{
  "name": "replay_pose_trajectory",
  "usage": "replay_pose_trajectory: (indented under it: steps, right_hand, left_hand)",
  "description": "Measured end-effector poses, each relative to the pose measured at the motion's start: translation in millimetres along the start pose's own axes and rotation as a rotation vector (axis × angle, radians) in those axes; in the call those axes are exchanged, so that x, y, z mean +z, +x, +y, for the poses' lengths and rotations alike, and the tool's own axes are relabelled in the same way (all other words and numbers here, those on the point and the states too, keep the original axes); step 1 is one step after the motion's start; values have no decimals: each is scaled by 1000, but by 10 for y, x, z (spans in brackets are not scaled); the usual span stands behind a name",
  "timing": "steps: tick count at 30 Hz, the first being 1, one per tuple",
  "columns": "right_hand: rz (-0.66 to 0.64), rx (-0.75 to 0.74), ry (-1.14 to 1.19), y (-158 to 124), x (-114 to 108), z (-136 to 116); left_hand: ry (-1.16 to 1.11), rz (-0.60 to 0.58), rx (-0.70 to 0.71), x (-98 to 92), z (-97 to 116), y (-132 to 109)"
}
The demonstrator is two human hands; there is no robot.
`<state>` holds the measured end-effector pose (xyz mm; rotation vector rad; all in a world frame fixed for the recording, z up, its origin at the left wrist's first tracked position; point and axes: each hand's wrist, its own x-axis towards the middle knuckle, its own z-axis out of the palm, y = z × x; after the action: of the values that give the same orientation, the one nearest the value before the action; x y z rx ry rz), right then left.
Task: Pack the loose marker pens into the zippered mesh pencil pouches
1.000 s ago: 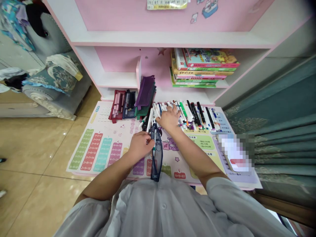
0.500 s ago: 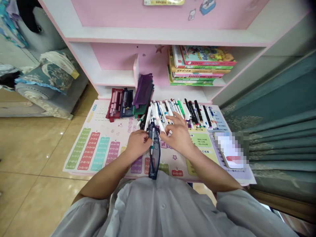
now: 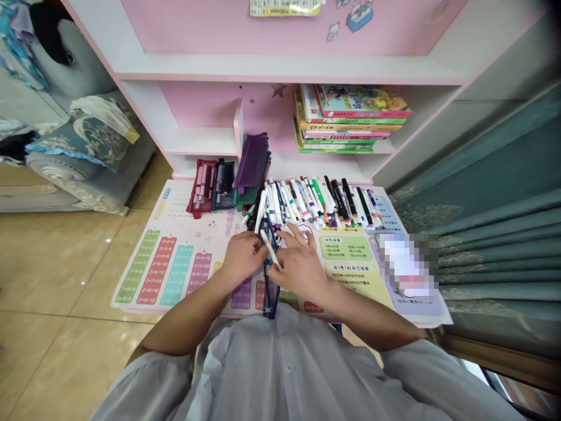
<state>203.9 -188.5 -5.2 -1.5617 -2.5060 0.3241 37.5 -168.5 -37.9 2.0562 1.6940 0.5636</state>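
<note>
My left hand (image 3: 246,255) is closed on the edge of a dark blue mesh pencil pouch (image 3: 270,295), which lies lengthwise in front of me with its near end by my shirt. A white marker (image 3: 272,250) is pinched in my right hand (image 3: 302,263), slanting over the pouch's opening. The other fingers of that hand are spread. Just beyond both hands, a wide row of loose markers (image 3: 307,199) with white, black and green barrels lies across the desk mat.
At the back left are a red pouch (image 3: 202,187) of pink pens, a dark blue pouch (image 3: 223,184) with pens, and stacked purple and green pouches (image 3: 253,164). Books (image 3: 350,120) fill the right of the shelf. A blurred phone (image 3: 405,266) lies at the mat's right.
My right hand has drawn back from the marker row toward me, bringing the white marker over the pouch. My left hand stays at the pouch. The view has shifted slightly.
</note>
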Motion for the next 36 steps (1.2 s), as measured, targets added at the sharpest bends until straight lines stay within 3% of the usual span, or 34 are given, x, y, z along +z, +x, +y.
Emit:
replay_pose_trajectory:
  steps: [8, 14, 22, 27, 32, 36]
  right_hand:
    - [-122, -27, -149, 73, -79, -118]
    - [-79, -37, -165, 195, 36, -215]
    - [-181, 3, -233, 326, 247, -73]
    - [-51, 7, -30, 397, 86, 77]
    - [257, 236, 24, 700, -19, 453]
    - [245, 381, -48, 954, 94, 671]
  left_hand:
    - [-45, 2, 7, 8, 15, -26]
    - [3, 14, -5, 0, 1, -4]
    - [42, 0, 8, -1, 8, 7]
    - [-5, 3, -16, 2, 9, 15]
    - [-25, 17, -5, -6, 25, 5]
    - [-15, 13, -12, -14, 25, 1]
